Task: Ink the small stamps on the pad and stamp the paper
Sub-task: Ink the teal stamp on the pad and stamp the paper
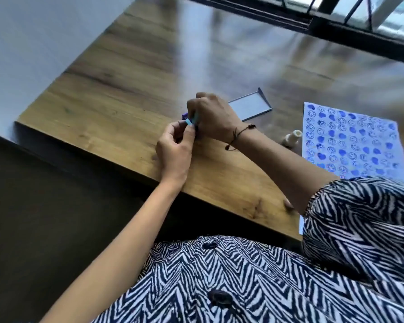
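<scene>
My left hand (pixel 174 151) and my right hand (pixel 211 115) meet over the wooden table (pixel 117 89), fingers pinched together on a small light-blue stamp (pixel 191 120). A purple edge of the ink pad (pixel 184 115) peeks out behind my right hand; most of the pad is hidden. Its open lid (pixel 252 106) lies flat just right of my hands. The paper (pixel 350 141), covered with several blue smiley and heart prints, lies at the right. A small cream-coloured stamp (pixel 290 138) stands beside the paper's left edge.
The table's near edge runs diagonally under my left wrist, with dark floor beyond it at the left. A window frame (pixel 313 22) borders the table's far side. My striped sleeve (pixel 359 217) covers the paper's lower corner.
</scene>
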